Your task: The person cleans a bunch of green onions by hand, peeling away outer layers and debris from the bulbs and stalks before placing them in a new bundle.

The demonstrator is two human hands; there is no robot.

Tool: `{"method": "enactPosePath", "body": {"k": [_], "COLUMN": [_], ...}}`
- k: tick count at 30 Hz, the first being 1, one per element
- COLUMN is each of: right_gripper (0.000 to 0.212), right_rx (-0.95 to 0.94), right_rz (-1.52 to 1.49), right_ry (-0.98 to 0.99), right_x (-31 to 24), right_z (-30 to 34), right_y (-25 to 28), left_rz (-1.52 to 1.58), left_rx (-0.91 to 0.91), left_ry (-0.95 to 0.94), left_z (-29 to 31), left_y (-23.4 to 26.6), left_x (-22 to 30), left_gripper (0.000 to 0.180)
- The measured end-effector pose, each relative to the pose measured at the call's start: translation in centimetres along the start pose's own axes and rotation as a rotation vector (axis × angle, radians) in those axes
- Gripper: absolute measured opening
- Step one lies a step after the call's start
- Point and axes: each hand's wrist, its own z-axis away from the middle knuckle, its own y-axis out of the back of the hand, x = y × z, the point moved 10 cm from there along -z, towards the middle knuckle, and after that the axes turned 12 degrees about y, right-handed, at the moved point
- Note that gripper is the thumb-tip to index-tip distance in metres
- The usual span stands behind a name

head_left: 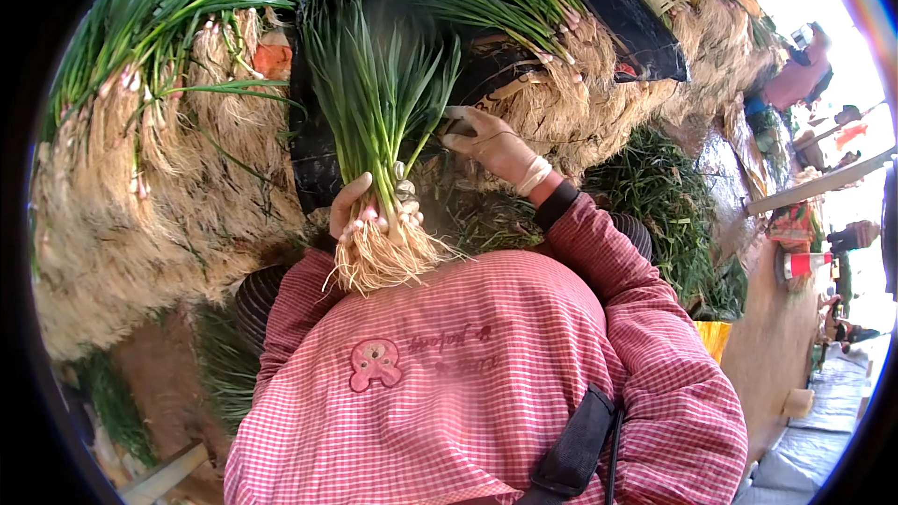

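One bunch of green onions [379, 131] is what both hands are busy with. The left hand [360, 215] has its grip wrapped tight around the pale stems just above the roots [383, 260], holding the bunch upright right at the chest, a bit left of centre in the view. Probably held low like that so the root ends stay level and the leaves fan out free. The right hand [500, 150], at about 2 o'clock from the left, wears a light glove with a bandage at the wrist; its grip is closed on something small and pale at the leaves, but I can't tell what it is. Piles of more onions [122, 178] sit stacked from 9 to 1 o'clock, roots facing the person, likely so they're easy to grab. A dark sack [617, 19] lies over the far pile at 1 o'clock.
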Motion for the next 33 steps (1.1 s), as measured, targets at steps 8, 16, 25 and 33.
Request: {"method": "enactPosePath", "body": {"k": [8,16,25,33], "right_gripper": [0.011,0.025,0.019,0.034], "right_rx": [0.298,-0.132,-0.013,-0.403], "right_rz": [-0.411,0.675,-0.112,0.086], "right_ry": [-0.088,0.14,-0.025,-0.122], "right_x": [0.3,-7.0,-6.0,-3.6], "right_z": [-0.1,-1.3,0.1,4.1], "right_y": [2.1,-0.8,5.5,-4.1], "left_rz": [0.11,-0.125,-0.121,-0.334], "left_rx": [0.089,0.411,0.368,0.537], "left_ry": [0.0,0.04,0.146,0.187], "left_z": [0.6,1.3,0.6,1.7], "left_y": [1.0,4.2,1.9,7.1], "left_x": [-0.4,0.1,-1.4,-1.0], "left_gripper": [0.05,0.039,0.051,0.038]}}
